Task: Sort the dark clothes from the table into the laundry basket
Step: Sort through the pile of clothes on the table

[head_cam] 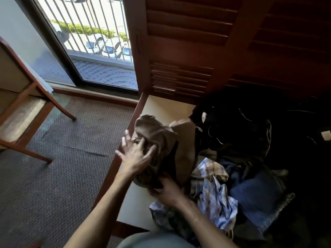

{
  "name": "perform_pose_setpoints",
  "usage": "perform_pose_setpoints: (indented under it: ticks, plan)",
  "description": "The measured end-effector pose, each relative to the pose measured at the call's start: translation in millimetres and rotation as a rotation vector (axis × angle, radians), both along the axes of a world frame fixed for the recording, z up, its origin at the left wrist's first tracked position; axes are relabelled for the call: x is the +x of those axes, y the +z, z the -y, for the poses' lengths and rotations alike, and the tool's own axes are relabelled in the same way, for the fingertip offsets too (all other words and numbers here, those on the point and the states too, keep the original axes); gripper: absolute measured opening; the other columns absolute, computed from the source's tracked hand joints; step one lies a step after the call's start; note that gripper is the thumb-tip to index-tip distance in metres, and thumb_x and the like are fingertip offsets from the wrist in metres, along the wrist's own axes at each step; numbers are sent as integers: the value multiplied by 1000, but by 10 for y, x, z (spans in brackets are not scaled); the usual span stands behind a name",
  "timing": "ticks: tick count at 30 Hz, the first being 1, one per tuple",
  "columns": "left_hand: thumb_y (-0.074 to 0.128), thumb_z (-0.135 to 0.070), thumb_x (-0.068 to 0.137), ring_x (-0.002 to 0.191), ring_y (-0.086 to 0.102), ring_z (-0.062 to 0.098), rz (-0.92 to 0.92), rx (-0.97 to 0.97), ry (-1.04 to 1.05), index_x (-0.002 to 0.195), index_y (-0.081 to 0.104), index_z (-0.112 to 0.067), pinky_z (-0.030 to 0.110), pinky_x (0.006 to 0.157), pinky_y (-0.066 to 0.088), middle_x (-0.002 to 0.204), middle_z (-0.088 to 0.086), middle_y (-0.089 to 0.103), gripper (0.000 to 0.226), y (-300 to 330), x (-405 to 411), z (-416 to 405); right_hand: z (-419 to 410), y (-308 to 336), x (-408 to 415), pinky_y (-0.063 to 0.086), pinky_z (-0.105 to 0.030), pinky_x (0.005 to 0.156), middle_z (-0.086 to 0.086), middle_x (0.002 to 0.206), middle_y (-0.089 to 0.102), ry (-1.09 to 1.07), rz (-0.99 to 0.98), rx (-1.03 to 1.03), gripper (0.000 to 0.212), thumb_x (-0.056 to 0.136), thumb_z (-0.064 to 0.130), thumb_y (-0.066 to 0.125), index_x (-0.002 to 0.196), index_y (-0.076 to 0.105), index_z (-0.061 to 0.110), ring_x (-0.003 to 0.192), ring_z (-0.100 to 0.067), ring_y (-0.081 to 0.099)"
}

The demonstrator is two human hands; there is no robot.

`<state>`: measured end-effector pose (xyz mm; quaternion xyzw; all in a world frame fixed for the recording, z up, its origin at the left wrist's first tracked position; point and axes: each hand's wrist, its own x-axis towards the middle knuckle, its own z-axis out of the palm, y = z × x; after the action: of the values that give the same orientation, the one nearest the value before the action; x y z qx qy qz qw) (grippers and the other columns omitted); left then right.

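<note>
**Brown garment lifted from the pile, basket nowhere in the frame**

A person stands over a cream-topped table point(136, 208) with a dark wood edge, at the centre and lower right of the frame, working through a heap of mixed laundry. The left hand point(136, 154), at the middle of the frame, has its fingers spread and nearly straight, laid against the upper folds of a brown garment point(161, 138) that is bunched and raised off the tabletop. The right hand point(165, 191), just below it, has its fingers curled round the garment's lower end. Beside the brown piece, toward the lower right, lie a blue-and-white checked shirt point(215, 199) and a pair of blue jeans point(258, 197); black clothes point(241, 133) fill the shadowed right of the frame. A wooden chair point(26, 108) stands at the left, a barred window point(93, 38) at the upper left.

The step in hand looks like picking one piece out of the heap, the brown garment likely judged a dark one. The laundry basket does not show anywhere in view, so the next move would call for a full grip with the left hand, pulling the cloth free of the checked shirt, and turning to find the basket.
</note>
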<state>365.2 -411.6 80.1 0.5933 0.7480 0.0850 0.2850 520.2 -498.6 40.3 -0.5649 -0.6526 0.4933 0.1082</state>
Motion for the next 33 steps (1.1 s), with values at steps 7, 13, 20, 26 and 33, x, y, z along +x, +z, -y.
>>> perform_pose_setpoints:
  ticks: [7,13,20,26,33]
  plan:
    - [32,-98,72,147,-26,46,-152,126,-481,151,-23,-51,72,111,-19,164,19,-24,106,-174,660,157,348,239,770,48,-41,99,1,112,66,-416,162,526,36,78,44,68,102,71,17,110,-17,58]
    - [22,-103,67,147,-6,59,-302,197,-872,154,-3,-55,73,112,-12,160,39,-3,103,-400,1007,264,1013,-123,1387,20,-56,120,-1,168,-18,-250,489,279,135,60,97,54,161,-3,28,156,-24,-10]
    - [38,-79,86,126,43,51,-501,223,-964,145,45,-36,70,110,23,146,33,39,72,-473,989,87,849,-479,1056,2,-55,123,-4,151,-49,-29,576,74,125,61,100,37,153,-25,41,150,-33,-26]
    - [33,-63,92,89,59,41,-443,383,-1028,122,61,-26,57,83,48,106,23,60,55,-474,848,5,733,-534,946,53,-48,88,-21,149,31,-122,604,238,92,72,75,63,148,36,32,121,-48,53]
    - [43,-70,93,103,66,32,-68,300,-778,135,46,-33,42,83,51,121,4,65,56,-87,538,36,518,-243,870,46,-18,83,-2,115,70,-620,129,278,41,71,40,81,108,71,24,106,-21,65]
